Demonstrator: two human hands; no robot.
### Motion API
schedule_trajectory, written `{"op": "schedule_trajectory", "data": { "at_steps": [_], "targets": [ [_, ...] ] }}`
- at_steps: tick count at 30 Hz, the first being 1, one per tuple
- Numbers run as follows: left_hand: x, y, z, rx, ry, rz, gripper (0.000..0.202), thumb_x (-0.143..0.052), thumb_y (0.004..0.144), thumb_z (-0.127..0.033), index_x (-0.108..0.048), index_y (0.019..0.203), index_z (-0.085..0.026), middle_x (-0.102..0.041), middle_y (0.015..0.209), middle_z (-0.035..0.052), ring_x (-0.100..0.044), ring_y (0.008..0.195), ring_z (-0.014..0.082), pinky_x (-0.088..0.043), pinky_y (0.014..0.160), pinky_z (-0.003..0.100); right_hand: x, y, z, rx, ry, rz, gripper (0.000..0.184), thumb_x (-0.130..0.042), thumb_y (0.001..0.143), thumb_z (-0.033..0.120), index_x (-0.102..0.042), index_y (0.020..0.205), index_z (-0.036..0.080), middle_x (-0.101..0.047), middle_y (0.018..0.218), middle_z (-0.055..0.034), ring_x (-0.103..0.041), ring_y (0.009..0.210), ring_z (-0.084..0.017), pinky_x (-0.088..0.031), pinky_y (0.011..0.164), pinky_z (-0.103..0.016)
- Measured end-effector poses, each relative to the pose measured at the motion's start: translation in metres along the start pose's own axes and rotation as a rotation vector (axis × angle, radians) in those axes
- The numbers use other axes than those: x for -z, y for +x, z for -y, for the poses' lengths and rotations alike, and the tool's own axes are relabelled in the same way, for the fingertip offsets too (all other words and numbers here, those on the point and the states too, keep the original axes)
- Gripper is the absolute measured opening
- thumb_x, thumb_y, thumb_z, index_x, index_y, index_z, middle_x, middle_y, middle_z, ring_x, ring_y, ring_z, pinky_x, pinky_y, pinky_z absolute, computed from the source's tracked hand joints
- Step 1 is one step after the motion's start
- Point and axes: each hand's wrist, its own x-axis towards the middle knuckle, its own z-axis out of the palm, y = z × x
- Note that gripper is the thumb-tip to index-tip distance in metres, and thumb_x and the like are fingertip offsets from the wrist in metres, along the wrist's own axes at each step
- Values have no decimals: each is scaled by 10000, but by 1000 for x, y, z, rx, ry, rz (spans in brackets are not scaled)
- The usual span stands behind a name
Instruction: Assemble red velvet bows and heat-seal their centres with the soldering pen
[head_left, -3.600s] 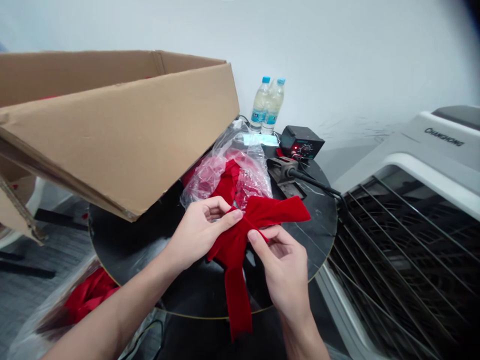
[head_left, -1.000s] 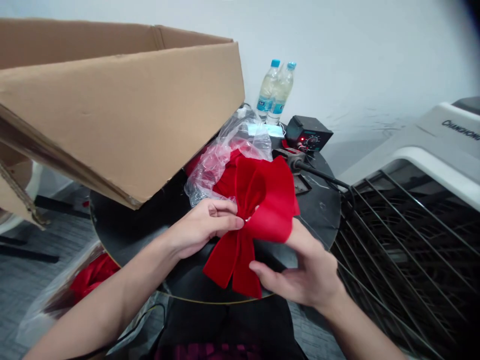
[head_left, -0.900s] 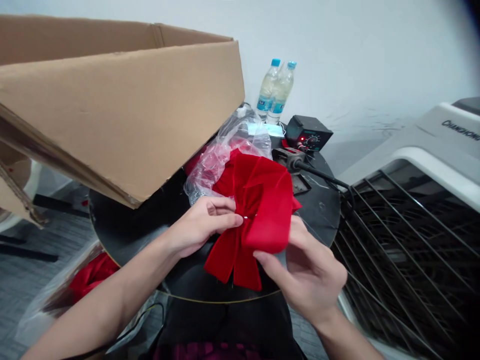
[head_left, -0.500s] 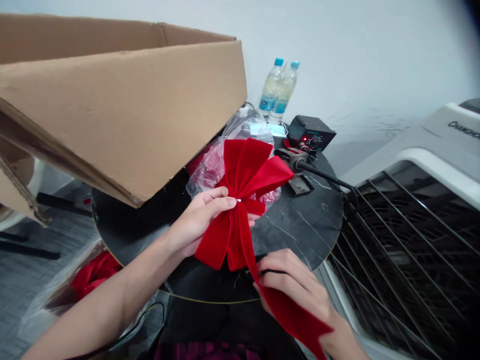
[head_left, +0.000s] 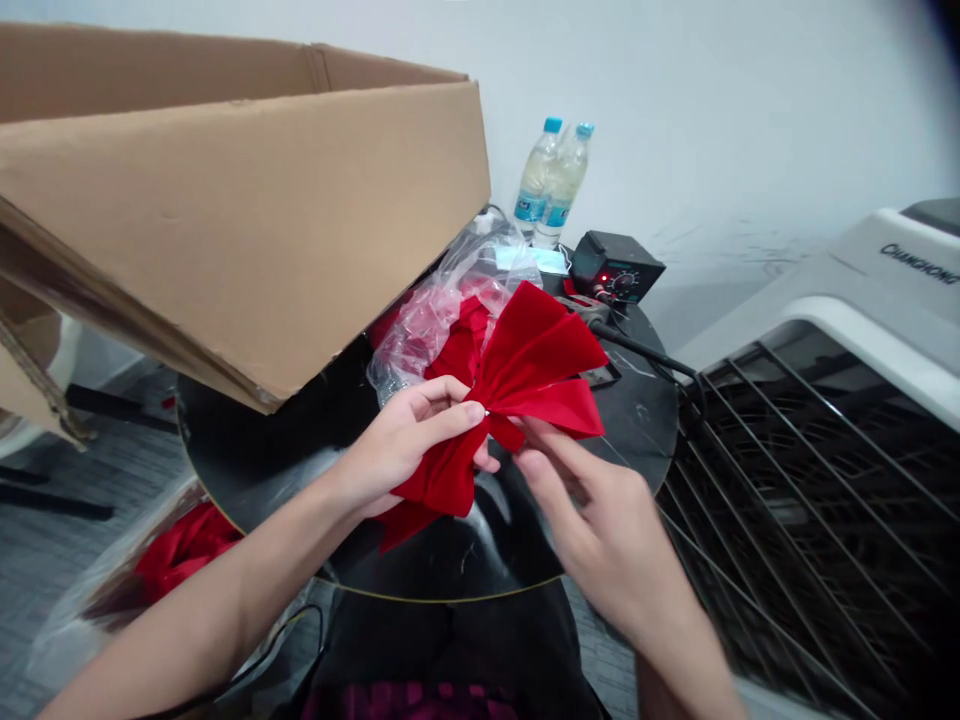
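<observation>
My left hand (head_left: 412,442) grips the gathered centre of a red velvet bow (head_left: 525,370), with a small metal glint by its fingertips. The bow's loops fan out to the upper right, and a lower part hangs under my left hand. My right hand (head_left: 604,525) pinches a short red velvet end at the bow's right side. Behind the bow, a transparent plastic bag (head_left: 420,340) holds more red velvet (head_left: 457,350). The bow covers part of that bag.
Both hands work over a round black marble table (head_left: 630,440). A tilted cardboard box (head_left: 225,220) overhangs its left side. Behind stand two water bottles (head_left: 551,180) and a black soldering station (head_left: 616,268). A wire grille (head_left: 810,500) lies right; a bag with red fabric (head_left: 184,565) sits lower left.
My right hand has moved up from the table's near edge to the bow. The long velvet tail no longer trails down to it. The bow's loops have turned towards the right.
</observation>
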Motion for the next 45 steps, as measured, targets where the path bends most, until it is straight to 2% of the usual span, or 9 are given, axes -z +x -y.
{"op": "schedule_trajectory", "data": {
  "at_steps": [3, 5, 12, 15, 21, 27, 36, 40, 45],
  "targets": [
    [2, -1, 3, -26, 48, 25, 193, -760, 919, -260, -593, 907, -165, -732, 692, 26, -729, 665, 149, -580, 656, 215, -34, 14, 6, -71, 338, -100, 154, -689, 981, 362, -765, 963, 230, -803, 927, -63, -777, 821, -225, -649, 776, -337],
    [4, 0, 5, -23, 70, 30, 199, -765, 918, -264, -595, 916, -161, -725, 693, 20, -731, 659, 148, -584, 653, 214, -45, 19, 5, -88, 460, -182, 172, -719, 955, 339, -751, 850, 206, -784, 804, -45, -758, 730, -202, -639, 710, -311],
    [10, 3, 11, -142, 77, 10, 308, -812, 873, -207, -590, 1087, -197, -651, 803, -50, -777, 676, 176, -654, 690, 288, -46, 21, -6, -117, 508, -270, 123, -791, 890, 238, -726, 808, 173, -746, 720, -17, -720, 655, -155, -610, 661, -257],
    [12, 3, 12, -193, 129, 34, 312, -819, 866, -179, -612, 1099, -195, -665, 834, -40, -789, 720, 166, -649, 741, 256, -48, 22, -6, -106, 542, -248, 134, -771, 910, 228, -725, 794, 180, -737, 688, -4, -709, 617, -138, -602, 654, -241],
    [13, 1, 8, -119, 163, 24, 493, -864, 780, -79, -635, 1198, -207, -765, 877, 8, -801, 782, 189, -649, 757, 240, -48, 21, -8, -124, 556, -243, 123, -773, 912, 220, -744, 795, 191, -748, 708, -4, -715, 646, -137, -604, 676, -235],
    [11, 2, 4, 32, 85, -46, 368, -917, 697, -89, -746, 1023, -81, -793, 901, 94, -794, 763, 190, -643, 720, 206, -43, 21, -17, -96, 572, -162, 20, -801, 889, 199, -786, 885, 211, -787, 838, -16, -749, 797, -155, -619, 792, -255],
    [11, 4, 11, -36, 68, -80, 322, -931, 692, -126, -765, 967, -101, -809, 926, 86, -801, 840, 229, -661, 854, 316, -51, 19, -28, -111, 691, -203, 50, -808, 891, 192, -806, 873, 238, -782, 806, -8, -742, 793, -170, -616, 828, -302],
    [11, 4, 12, -45, 83, -89, 235, -912, 727, -142, -780, 917, -105, -813, 891, 80, -793, 813, 201, -651, 838, 282, -54, 17, -31, -132, 756, -206, 48, -809, 892, 191, -808, 900, 239, -790, 855, -13, -741, 829, -173, -607, 864, -312],
    [8, 1, 11, -51, 130, -131, 199, -915, 712, -133, -778, 855, -117, -810, 855, 55, -777, 778, 169, -627, 792, 228, -55, 17, -28, -162, 813, -215, 208, -822, 883, 192, -788, 1075, 265, -800, 1046, -17, -747, 908, -175, -605, 906, -323]
  ]
}}
